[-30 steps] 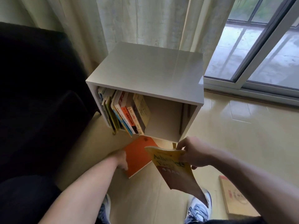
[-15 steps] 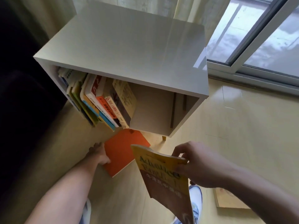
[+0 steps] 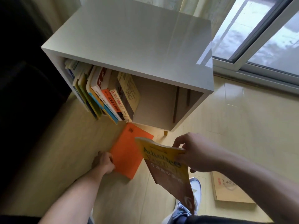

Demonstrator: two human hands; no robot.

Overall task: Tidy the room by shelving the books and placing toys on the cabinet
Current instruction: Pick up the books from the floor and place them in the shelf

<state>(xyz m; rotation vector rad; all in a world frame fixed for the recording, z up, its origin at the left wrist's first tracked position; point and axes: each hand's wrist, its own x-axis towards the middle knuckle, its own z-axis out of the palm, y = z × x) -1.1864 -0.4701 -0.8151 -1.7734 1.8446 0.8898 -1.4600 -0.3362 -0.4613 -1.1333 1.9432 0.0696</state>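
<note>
A white cube cabinet (image 3: pixel 129 39) stands ahead with several books (image 3: pixel 103 94) leaning in the left of its open shelf; the right part of the shelf is bare. An orange book (image 3: pixel 127 152) lies on the floor in front of it. My left hand (image 3: pixel 104 162) grips the orange book's left edge. My right hand (image 3: pixel 194 152) holds a yellow and brown book (image 3: pixel 165 168) by its top corner, cover tilted, above the floor.
A tan book (image 3: pixel 226 191) lies flat on the floor at the right, beside my shoe (image 3: pixel 195 186). A dark sofa (image 3: pixel 24 94) fills the left. A sliding glass door (image 3: pixel 258 38) and curtains stand behind the cabinet.
My left hand has closed on the orange book's edge. The view has come closer to the cabinet. The yellow book stays in my right hand.
</note>
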